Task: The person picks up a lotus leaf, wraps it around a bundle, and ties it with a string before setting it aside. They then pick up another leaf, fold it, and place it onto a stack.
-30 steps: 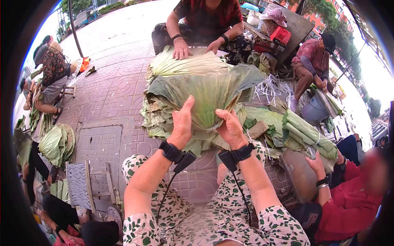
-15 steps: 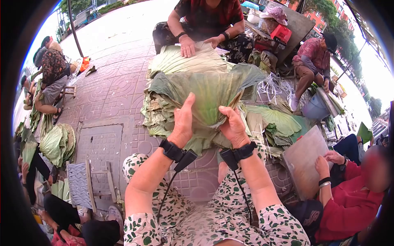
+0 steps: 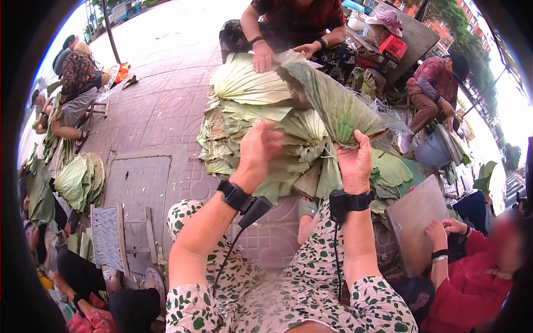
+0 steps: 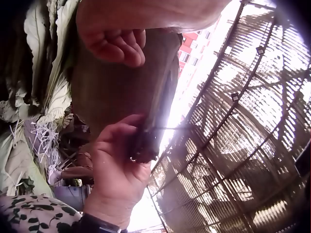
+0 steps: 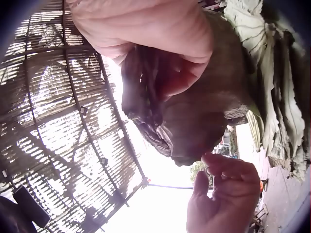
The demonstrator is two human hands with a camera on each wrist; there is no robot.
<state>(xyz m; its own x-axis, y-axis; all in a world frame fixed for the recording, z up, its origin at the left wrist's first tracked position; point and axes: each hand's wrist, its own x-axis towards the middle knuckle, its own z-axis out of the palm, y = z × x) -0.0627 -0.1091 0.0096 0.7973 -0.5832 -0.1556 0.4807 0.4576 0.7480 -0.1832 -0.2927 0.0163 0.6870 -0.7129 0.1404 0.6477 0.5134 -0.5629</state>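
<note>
My right hand (image 3: 354, 160) pinches the gathered lower end of a large grey-green lotus leaf (image 3: 336, 105), fanned up and to the left from the grip. In the right wrist view, the fingers and thumb of that hand curl round the leaf's dark, bunched base (image 5: 150, 104). Apart from the leaf, my left hand (image 3: 256, 152) hovers over the stack of lotus leaves (image 3: 239, 119), its fingers loosely bent and holding nothing. Across the stack, another person's hand (image 3: 264, 55) rests on the top leaf, a paler one (image 3: 250, 80).
To the right, more leaves (image 3: 391, 166) lie beside a board (image 3: 419, 222) by a seated person in red (image 3: 472, 277). A blue bucket (image 3: 433, 149) stands farther back. At left are a woven stool (image 3: 108, 238) and a leaf bundle (image 3: 80, 180).
My left hand has let go of the leaf and come away from it. The right hand has carried the leaf to the right and tilted it, baring the stack below.
</note>
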